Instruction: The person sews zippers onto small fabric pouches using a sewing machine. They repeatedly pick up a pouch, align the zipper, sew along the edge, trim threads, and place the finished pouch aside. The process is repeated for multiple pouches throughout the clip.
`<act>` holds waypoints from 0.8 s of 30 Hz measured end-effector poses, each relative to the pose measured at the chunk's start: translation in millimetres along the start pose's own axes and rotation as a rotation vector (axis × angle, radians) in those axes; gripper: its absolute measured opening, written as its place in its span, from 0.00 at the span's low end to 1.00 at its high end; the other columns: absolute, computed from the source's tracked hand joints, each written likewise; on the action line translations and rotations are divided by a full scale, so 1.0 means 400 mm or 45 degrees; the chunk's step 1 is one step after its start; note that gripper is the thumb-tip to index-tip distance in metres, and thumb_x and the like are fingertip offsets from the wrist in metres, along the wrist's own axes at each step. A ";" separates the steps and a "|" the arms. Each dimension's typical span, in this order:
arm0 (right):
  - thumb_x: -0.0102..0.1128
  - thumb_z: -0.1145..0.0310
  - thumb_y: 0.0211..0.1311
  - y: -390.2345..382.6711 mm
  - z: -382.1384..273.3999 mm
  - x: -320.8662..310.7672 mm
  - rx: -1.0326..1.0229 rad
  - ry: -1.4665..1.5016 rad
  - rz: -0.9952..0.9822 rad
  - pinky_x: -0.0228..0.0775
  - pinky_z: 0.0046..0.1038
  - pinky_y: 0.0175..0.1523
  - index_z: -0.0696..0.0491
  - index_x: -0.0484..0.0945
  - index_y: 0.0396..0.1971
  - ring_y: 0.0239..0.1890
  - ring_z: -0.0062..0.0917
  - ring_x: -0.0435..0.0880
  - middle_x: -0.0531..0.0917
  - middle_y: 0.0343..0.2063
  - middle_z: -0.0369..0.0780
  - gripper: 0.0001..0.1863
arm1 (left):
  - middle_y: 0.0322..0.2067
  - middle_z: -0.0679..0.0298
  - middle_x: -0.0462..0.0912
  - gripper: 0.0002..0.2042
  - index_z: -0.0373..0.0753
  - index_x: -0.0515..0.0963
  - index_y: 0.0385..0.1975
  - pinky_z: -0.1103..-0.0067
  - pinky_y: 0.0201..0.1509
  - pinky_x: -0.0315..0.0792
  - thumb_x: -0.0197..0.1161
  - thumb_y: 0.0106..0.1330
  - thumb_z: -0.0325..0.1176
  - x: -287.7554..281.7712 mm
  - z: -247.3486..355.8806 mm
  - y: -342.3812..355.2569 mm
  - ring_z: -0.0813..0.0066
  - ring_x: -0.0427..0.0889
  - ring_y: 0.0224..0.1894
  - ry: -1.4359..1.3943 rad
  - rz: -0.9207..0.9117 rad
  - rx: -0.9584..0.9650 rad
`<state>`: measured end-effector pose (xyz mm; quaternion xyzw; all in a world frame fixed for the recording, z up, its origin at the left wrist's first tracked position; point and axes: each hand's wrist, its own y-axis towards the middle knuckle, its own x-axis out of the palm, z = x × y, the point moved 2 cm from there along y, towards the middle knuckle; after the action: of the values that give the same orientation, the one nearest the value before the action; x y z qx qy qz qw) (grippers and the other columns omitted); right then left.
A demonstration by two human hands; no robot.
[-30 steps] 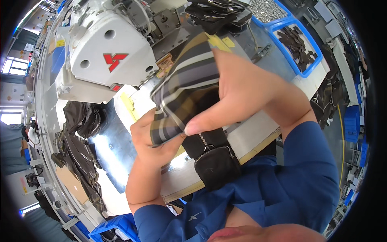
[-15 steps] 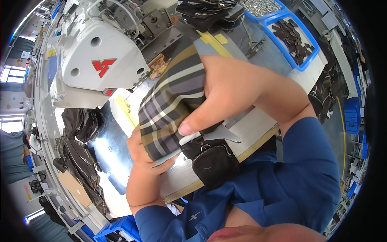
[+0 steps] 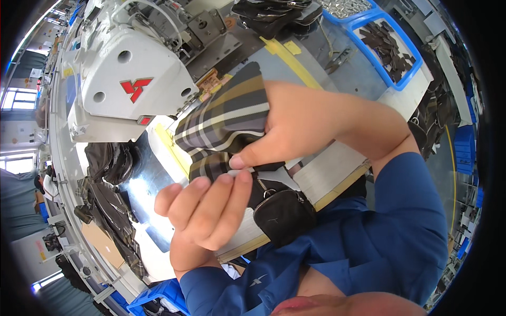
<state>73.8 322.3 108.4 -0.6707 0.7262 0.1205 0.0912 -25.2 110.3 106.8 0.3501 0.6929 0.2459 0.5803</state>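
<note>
A plaid fabric piece (image 3: 226, 113) in brown, grey and white is bunched up before the sewing machine. My right hand (image 3: 300, 121) grips it from the right, thumb pressed on its near part and the other fingers hidden beneath the cloth. Close to that thumb, my left hand (image 3: 211, 210) has its fingers curled in, the tips at the near edge of the fabric; its thumb is out of sight. A small black zippered pouch (image 3: 284, 216) hangs by the table's front edge, just below the fabric, with a pale grey flap beside it.
The white sewing machine head (image 3: 132, 79) stands at the left. Dark bags and fabric pieces (image 3: 108, 210) lie left of the bright work plate. At the far right are a blue tray (image 3: 419, 66) of dark scraps and stacked black pouches (image 3: 276, 16).
My left hand has come out from under the fabric's left side, moving right and nearer, fingers now curled at its near edge. The right hand keeps its grip.
</note>
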 end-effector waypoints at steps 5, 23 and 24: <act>0.71 0.66 0.63 -0.005 -0.016 0.011 -0.226 0.007 0.086 0.77 0.38 0.42 0.58 0.84 0.48 0.32 0.36 0.84 0.89 0.34 0.47 0.17 | 0.37 0.79 0.83 0.12 0.53 0.92 0.38 0.75 0.52 0.62 0.76 0.52 0.32 0.006 0.015 -0.008 0.77 0.77 0.45 -0.003 0.007 -0.001; 0.68 0.69 0.66 -0.041 -0.040 0.042 -0.540 -0.348 0.217 0.75 0.46 0.57 0.56 0.79 0.56 0.51 0.51 0.81 0.85 0.46 0.50 0.19 | 0.38 0.71 0.81 0.14 0.43 0.90 0.40 0.75 0.41 0.66 0.77 0.52 0.22 -0.010 0.046 0.002 0.74 0.75 0.41 -0.023 -0.155 0.083; 0.68 0.69 0.66 -0.039 -0.042 0.043 -0.442 -0.311 0.204 0.76 0.45 0.56 0.56 0.80 0.54 0.49 0.49 0.82 0.86 0.45 0.50 0.19 | 0.39 0.71 0.81 0.14 0.43 0.90 0.40 0.75 0.41 0.66 0.77 0.53 0.22 -0.013 0.047 0.000 0.74 0.75 0.41 -0.024 -0.167 0.081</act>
<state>88.2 299.9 118.4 -0.5969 0.7291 0.3308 0.0516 -6.5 105.0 106.2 0.3245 0.7164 0.1817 0.5903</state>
